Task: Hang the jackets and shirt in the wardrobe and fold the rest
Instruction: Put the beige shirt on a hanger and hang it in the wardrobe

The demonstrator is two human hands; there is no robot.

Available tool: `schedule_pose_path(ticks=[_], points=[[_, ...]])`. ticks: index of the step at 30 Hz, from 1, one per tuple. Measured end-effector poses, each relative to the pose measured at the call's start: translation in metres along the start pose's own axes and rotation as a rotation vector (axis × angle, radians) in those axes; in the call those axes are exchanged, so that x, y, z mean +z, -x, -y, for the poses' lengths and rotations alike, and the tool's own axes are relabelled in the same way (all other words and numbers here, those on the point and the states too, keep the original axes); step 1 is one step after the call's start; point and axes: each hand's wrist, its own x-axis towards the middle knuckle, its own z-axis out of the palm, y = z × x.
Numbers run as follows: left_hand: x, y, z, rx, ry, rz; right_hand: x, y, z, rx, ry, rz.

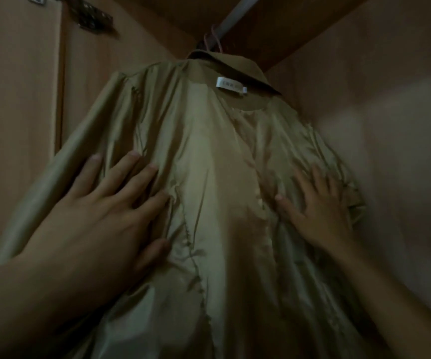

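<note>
An olive-tan jacket (209, 156) with a shiny lining hangs on a pink hanger (213, 40) from the wardrobe rail (235, 15). Its lining faces me, with a white label (231, 86) below the collar. My left hand (100, 216) lies flat with spread fingers on the jacket's left side. On the right side of the lining my right hand (315, 208) presses flat, its fingers straight. Neither hand grips the fabric.
I am looking up inside a dim wooden wardrobe. Its right wall (390, 125) is close beside the jacket. A metal hinge (90, 14) sits on the panel at the upper left. The wooden top panel (287, 27) runs above the rail.
</note>
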Motion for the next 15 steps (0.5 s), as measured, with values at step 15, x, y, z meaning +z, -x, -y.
schedule_pose_path(ticks=[15], points=[[-0.119,0.106,0.018,0.089,0.126,-0.118,-0.111,0.075,0.113,-0.136,-0.153,0.021]])
